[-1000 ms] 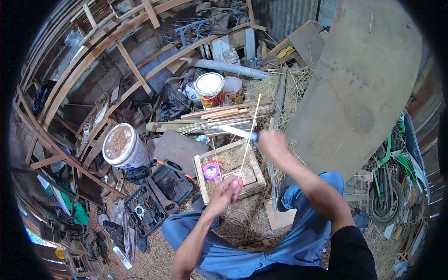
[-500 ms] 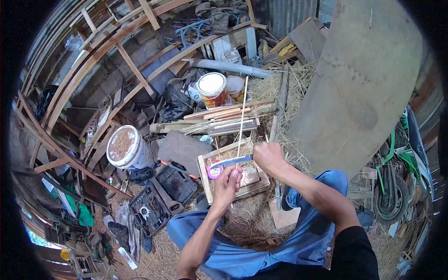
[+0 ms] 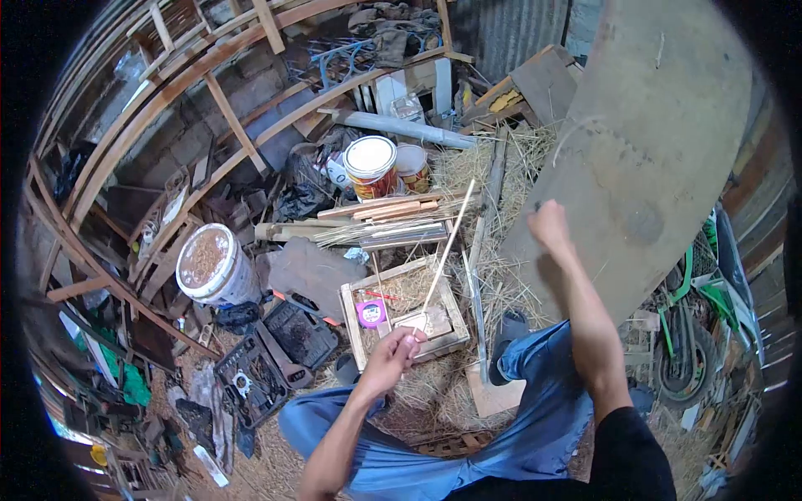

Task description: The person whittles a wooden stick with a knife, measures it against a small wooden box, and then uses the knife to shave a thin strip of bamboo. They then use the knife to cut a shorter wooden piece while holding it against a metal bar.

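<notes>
Pinching a thin stick [image 3: 445,250] by its lower end, left hand [image 3: 391,355] low over the near edge of a wooden crate [image 3: 352,316], thumb and fingertips pressed together on it. Slanting up and away over the crate's far right corner, pale and slim along its whole length, so probably close to finished. Right hand [image 3: 547,224] raised well clear of the stick, curled into a fist in front of a big leaning board [image 3: 660,134]; no telling what sits inside that grip. Inside the crate, a purple tape roll [image 3: 370,313] near the left wall. Just past the far edge, a bundle of similar sticks [image 3: 393,227] lying flat on the straw, seemingly the done pile. Further back, two paint cans [image 3: 372,165]; off to the left, a white bucket [image 3: 209,264]. No telling how many remain.
</notes>
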Tool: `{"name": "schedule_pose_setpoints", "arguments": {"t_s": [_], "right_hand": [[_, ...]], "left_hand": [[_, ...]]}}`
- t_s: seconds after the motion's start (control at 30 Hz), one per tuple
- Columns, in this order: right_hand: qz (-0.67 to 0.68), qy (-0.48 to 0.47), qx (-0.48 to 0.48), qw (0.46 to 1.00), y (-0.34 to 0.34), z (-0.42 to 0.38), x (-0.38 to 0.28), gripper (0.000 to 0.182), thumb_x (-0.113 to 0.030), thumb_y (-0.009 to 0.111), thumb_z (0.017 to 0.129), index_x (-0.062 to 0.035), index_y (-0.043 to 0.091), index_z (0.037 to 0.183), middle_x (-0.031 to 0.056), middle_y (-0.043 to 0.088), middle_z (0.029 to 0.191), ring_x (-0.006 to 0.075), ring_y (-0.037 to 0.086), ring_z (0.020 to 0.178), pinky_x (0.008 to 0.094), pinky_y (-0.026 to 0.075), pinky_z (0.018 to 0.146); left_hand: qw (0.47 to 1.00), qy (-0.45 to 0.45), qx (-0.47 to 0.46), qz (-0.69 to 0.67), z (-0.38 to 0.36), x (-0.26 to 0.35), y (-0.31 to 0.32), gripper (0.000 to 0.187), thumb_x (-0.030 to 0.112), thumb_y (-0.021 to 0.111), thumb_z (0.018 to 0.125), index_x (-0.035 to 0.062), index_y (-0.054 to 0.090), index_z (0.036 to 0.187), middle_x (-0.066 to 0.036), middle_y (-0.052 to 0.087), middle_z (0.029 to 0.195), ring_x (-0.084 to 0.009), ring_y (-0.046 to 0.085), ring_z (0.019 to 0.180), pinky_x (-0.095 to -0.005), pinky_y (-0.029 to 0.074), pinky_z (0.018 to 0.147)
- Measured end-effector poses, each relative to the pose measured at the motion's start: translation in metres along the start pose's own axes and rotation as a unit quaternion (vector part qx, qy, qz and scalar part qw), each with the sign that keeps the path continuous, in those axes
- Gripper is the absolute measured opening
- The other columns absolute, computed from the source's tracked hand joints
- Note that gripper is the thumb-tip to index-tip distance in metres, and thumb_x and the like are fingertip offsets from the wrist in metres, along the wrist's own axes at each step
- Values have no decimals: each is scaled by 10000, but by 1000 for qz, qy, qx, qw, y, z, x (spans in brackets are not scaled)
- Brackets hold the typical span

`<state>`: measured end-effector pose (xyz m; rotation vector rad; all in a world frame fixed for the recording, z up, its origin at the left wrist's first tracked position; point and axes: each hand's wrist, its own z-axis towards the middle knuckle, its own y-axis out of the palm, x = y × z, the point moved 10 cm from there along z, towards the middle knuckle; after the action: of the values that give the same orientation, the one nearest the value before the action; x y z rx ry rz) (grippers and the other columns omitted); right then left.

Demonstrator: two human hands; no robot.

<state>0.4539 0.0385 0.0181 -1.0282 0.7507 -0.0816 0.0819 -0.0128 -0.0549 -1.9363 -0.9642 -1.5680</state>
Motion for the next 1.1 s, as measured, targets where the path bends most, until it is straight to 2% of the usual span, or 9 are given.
{"name": "schedule_pose_setpoints", "arguments": {"t_s": [0.1, 0.2, 0.37, 0.53, 0.7, 0.8, 0.87, 0.97, 1.1], "right_hand": [[163, -118, -114, 973, 25, -53, -93, 209, -141, 617, 757, 39, 657, 857, 254, 616, 712, 385, 624, 667, 431, 497, 598], [17, -343, -187, 920, 60, -134, -165, 62, -92, 620, 678, -49, 640, 718, 179, 612, 621, 365, 619, 596, 450, 515, 591], [-49, -294, -204, 933, 72, -133, -161, 145, -90, 524, 770, -7, 641, 793, 193, 637, 685, 357, 646, 636, 447, 525, 588], [-96, -214, -83, 969, 67, -83, -126, 110, -26, 542, 739, 30, 636, 753, 224, 629, 705, 367, 646, 672, 428, 525, 584], [-25, 12, 10, 1000, 0, 28, 26, 122, -23, 582, 742, 82, 636, 771, 273, 624, 732, 381, 646, 706, 411, 519, 589], [13, 7, -36, 999, -3, -2, -11, 159, -30, 591, 740, 98, 637, 823, 282, 613, 707, 367, 650, 674, 399, 515, 579], [84, -96, -136, 982, 15, -50, -91, 225, -93, 586, 752, 48, 655, 913, 279, 600, 699, 342, 649, 650, 402, 511, 588], [-84, -332, -277, 898, 66, -144, -172, 125, -67, 555, 745, 6, 649, 785, 215, 653, 773, 326, 664, 709, 416, 539, 657], [-135, -243, -242, 930, 88, -126, -153, 129, -73, 560, 761, 3, 663, 782, 185, 663, 750, 311, 670, 691, 413, 548, 632]], "left_hand": [[998, 22, -4, -58, 11, 1, 2, 212, 170, 383, 992, 38, 532, 1065, 60, 343, 669, -36, 291, 548, -186, 255, 480], [995, 50, 3, -87, 15, 13, 6, 210, 222, 401, 990, 47, 511, 1025, 55, 325, 677, -37, 257, 545, -188, 214, 469], [993, 43, -2, -110, 8, 22, 9, 189, 241, 403, 991, 69, 477, 967, 58, 322, 666, -30, 245, 511, -186, 193, 441], [998, 40, 11, -45, 9, 26, 13, 189, 239, 392, 995, 81, 483, 945, 64, 339, 652, -25, 263, 495, -183, 206, 428], [998, -3, -34, 58, -14, -11, 19, 229, 236, 360, 1001, 85, 529, 963, 59, 400, 670, -27, 352, 539, -177, 311, 462], [999, 38, 10, 8, 3, -5, 3, 203, 196, 389, 994, 68, 546, 1005, 61, 395, 665, -27, 341, 543, -185, 300, 474], [995, 59, 69, 40, 8, 4, -11, 196, 182, 394, 992, 56, 543, 1007, 62, 370, 645, -24, 323, 539, -188, 283, 475], [987, 100, 115, 58, 9, 21, -12, 183, 164, 402, 988, 43, 538, 1010, 61, 353, 636, -24, 308, 536, -194, 267, 471], [985, 87, 122, 83, 9, 18, -13, 190, 171, 423, 983, 26, 546, 977, 57, 374, 637, -25, 320, 549, -193, 268, 478]]}}
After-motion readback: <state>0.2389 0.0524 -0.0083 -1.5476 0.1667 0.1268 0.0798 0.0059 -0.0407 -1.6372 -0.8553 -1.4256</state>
